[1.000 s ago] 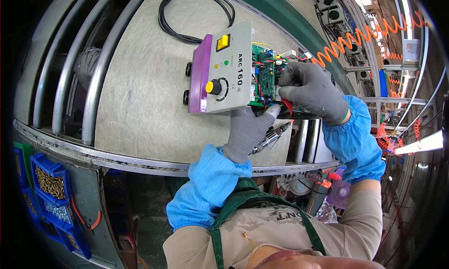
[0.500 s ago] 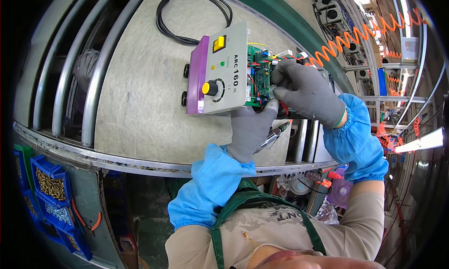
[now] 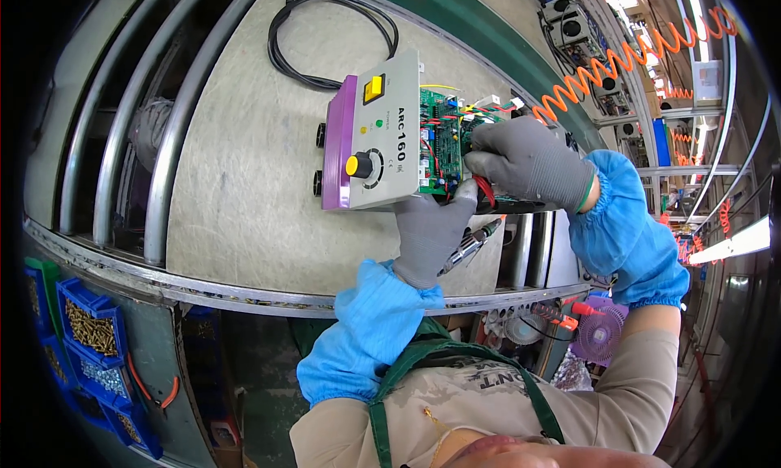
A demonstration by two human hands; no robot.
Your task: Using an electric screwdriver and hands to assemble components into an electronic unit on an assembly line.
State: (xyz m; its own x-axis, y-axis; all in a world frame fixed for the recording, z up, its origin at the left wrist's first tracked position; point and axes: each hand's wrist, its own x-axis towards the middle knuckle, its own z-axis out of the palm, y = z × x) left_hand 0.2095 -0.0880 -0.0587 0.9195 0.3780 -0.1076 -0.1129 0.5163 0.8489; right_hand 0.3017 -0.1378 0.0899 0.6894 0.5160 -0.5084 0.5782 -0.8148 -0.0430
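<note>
A box-shaped electrical unit, its housing open, has a grey front panel (image 3: pixel 387 134), purple trim (image 3: pixel 339 146), a yellow rocker switch (image 3: pixel 373 88) and a yellow-topped knob (image 3: pixel 358 165). Behind the panel sits a green circuit board (image 3: pixel 442 138) with coloured wires. My left hand (image 3: pixel 431 230) grips the unit's near lower edge, thumb against the board's corner. Over the board, my right hand (image 3: pixel 529 163) is closed, fingertips pinched together. Red wires (image 3: pixel 486 191) come out right below those fingertips; what they pinch is hidden. A metal power screwdriver (image 3: pixel 473 244) lies beside my left hand.
A black cable (image 3: pixel 277 49) lies coiled on the metal-topped bench (image 3: pixel 236 159). Steel rollers (image 3: pixel 183 126) are at the left. An orange coiled hose (image 3: pixel 598 77) hangs at the right. Blue bins (image 3: pixel 91 325) of screws stand lower left, with orange-handled pliers (image 3: pixel 171 393) beside them.
The unit has shifted slightly left and toward me, my left hand with it. My right hand has come lower over the board, and more of the red wires shows beneath it.
</note>
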